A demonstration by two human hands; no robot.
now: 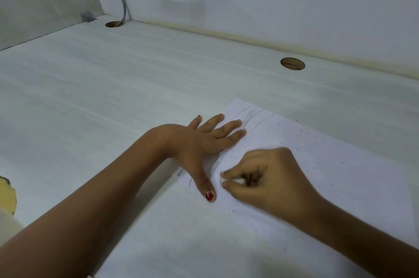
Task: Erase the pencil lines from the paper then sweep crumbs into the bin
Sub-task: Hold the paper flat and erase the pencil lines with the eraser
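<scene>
Paper lies flat on the white worktop, lower right of view, one corner pointing at the back wall.

Left grip: palm down, fingers straight and spread, pressing across the sheet's left edge. The thumb, red-painted nail, lies on the paper; the little finger looks to be off the sheet, on the worktop. It holds nothing.

Right grip: fingers curled, pinching a small white eraser between thumb and fingertips. The eraser end sits at the sheet surface just beside the left thumb. This hand is blurred, so exact contact is unclear.

Pencil lines: faint curved strokes near the far corner, just past the left fingertips. A few short strokes show by the base of the left thumb.

Crumbs: dark specks scattered over the sheet, mostly beyond and right of the right grip, some on the worktop past the far edge.

Two round cable holes sit in the worktop near the wall. A grey cable drops into the left one.
</scene>
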